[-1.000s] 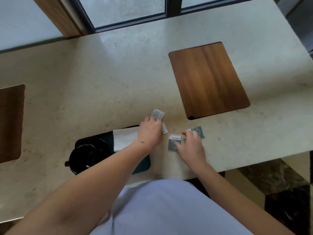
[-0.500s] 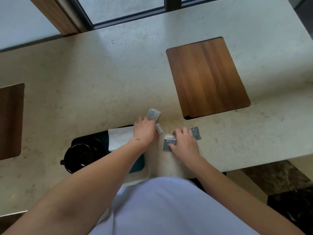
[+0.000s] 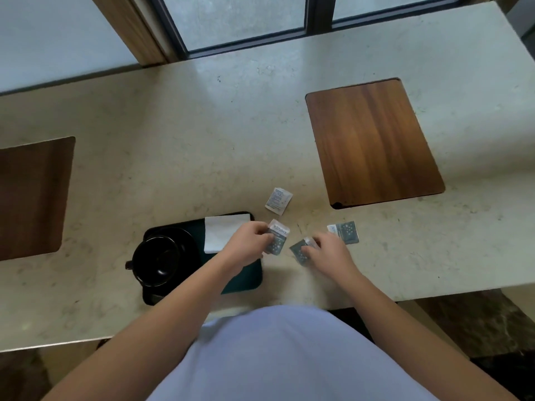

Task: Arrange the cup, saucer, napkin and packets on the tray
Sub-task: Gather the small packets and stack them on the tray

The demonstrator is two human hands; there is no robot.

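Cup (image 3: 157, 257) on saucer (image 3: 185, 241) and napkin (image 3: 221, 231) already on tray (image 3: 246, 277); packets not yet. My left hand (image 3: 250, 243) pinches one packet (image 3: 277, 240) beside tray edge, right hand (image 3: 325, 251) fingers curled on another (image 3: 301, 250). Two more lie loose on bench (image 3: 173, 146): white one (image 3: 278, 199), teal one (image 3: 346, 232).

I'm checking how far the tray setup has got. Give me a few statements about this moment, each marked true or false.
1. The left hand grips a packet. True.
2. The napkin lies on the wooden board. False: it lies on the tray.
3. The black cup sits at the tray's left end. True.
4. All packets are on the tray. False: the white packet and the far-right packet lie on the counter.
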